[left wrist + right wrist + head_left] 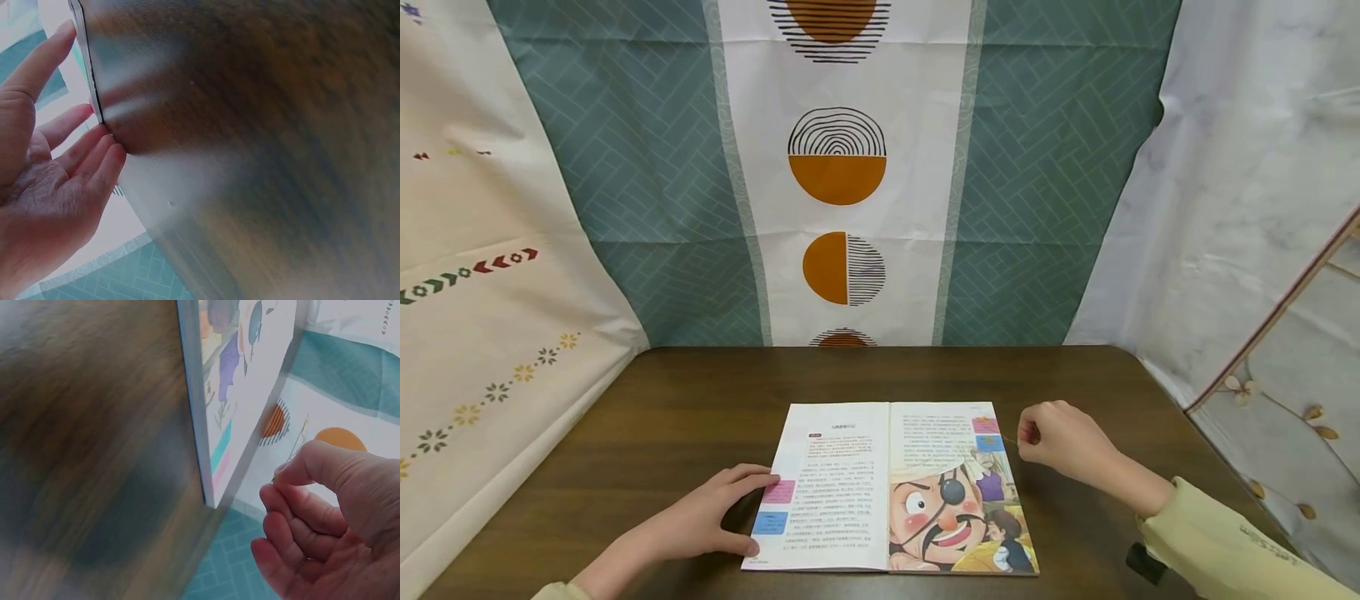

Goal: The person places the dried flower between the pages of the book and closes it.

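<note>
An open book (842, 500) lies on the table, with text on its left page and a cartoon of a man with an eyepatch on the right page. At the book's left edge, my left hand (707, 517) touches the margin with thumb and forefinger spread; in the left wrist view its fingers (81, 150) rest along the edge. Just off the upper right edge, my right hand (1067, 437) pinches a thin gold-coloured strip (300, 439) between thumb and forefinger. It looks slender and metallic; its exact kind is unclear.
The dark wooden table (715, 392) extends around the book. A patterned cloth (647, 167) hangs behind its far edge, with pale cloths (497, 350) at the sides. A dark object (1145, 563) sits by the right sleeve.
</note>
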### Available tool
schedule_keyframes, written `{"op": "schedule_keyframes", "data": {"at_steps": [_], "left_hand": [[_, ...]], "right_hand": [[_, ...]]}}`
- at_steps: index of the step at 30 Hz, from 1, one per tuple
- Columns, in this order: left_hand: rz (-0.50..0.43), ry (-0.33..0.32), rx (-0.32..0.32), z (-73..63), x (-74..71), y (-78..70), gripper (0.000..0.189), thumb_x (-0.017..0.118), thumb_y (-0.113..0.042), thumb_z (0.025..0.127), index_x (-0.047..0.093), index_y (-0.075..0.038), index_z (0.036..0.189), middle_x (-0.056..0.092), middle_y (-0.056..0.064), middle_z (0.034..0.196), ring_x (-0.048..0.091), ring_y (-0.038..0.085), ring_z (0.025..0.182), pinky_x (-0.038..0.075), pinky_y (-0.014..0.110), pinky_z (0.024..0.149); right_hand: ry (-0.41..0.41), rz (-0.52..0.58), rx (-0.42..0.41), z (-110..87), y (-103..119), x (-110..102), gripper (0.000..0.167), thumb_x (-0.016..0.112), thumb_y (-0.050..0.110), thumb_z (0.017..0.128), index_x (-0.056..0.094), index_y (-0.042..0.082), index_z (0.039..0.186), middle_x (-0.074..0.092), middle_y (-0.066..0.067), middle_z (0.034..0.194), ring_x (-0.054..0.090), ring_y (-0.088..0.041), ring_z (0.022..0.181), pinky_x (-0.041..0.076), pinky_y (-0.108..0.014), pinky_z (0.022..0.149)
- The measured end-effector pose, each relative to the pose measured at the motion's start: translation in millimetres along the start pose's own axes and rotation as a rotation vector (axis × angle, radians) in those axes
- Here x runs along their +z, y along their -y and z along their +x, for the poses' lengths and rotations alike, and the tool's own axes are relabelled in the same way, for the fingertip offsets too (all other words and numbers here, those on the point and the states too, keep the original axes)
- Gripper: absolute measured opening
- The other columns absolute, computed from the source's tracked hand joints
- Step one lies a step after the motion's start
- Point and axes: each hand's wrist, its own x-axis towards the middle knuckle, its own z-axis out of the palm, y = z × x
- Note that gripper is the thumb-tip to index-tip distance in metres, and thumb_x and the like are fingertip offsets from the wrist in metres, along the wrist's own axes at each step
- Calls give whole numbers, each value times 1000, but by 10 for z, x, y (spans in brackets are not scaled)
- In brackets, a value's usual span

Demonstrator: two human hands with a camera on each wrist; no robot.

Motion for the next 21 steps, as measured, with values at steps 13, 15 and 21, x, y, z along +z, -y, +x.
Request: {"op": "schedule_keyframes", "data": {"at_steps": [13, 15, 21], "left_hand": [[-2, 5, 0, -10, -2, 22, 79, 78, -55, 77, 51, -21, 143, 48, 5, 145, 47, 31, 125, 48, 41, 96], [0, 3, -8, -6, -1, 18, 79, 77, -56, 77, 50, -22, 143, 47, 4, 145, 47, 30, 125, 48, 40, 97], [-3, 3, 10, -9, 1, -1, 79, 77, -55, 77, 51, -20, 143, 48, 6, 145, 47, 32, 125, 48, 41, 96]], "right_hand": [[7, 40, 3, 233, 179, 181, 20, 76, 11, 79, 62, 17, 67, 50, 8, 58, 41, -7, 52, 34, -22, 48], [12, 57, 4, 265, 195, 212, 19, 76, 11, 79, 62, 17, 67, 50, 7, 58, 42, -7, 52, 35, -22, 48], [19, 133, -38, 321, 224, 322, 19, 76, 9, 79, 61, 15, 70, 52, 7, 60, 43, -5, 52, 38, -20, 50]]}}
